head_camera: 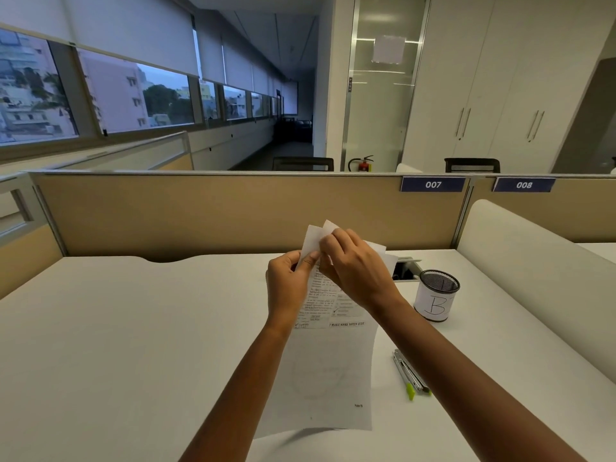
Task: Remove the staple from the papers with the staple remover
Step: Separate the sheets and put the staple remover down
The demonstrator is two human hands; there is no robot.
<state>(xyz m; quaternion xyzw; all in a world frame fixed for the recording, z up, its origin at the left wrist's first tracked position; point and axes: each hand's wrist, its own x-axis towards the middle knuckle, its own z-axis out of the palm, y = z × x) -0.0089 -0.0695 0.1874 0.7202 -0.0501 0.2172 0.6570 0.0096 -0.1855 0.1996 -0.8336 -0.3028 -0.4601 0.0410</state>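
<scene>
An office is shown, with a white counter (133, 328) closed off at the far edge by a beige partition (200, 215). The printed papers (333, 361) are held over the middle of the counter, their near edge lifted clear of it. The line "MAKE SOME NOTES HERE" can be read halfway down the top sheet; the smaller print cannot be made out. The upper left edge of the papers is pinched by the left hand (290, 285) between thumb and fingers. A raised sheet corner at the top of the papers is pinched by the curled fingers of the right hand (356, 268). The staple itself cannot be seen.

The staple remover (410, 373), silver with a green tip, is laid flat just right of the papers, untouched. A mesh cup (436, 295) wrapped in paper marked "B" is stood further right of the papers. Beyond the papers, blue tags reading "007" (432, 184) and "008" (524, 185) are fixed along the partition top.
</scene>
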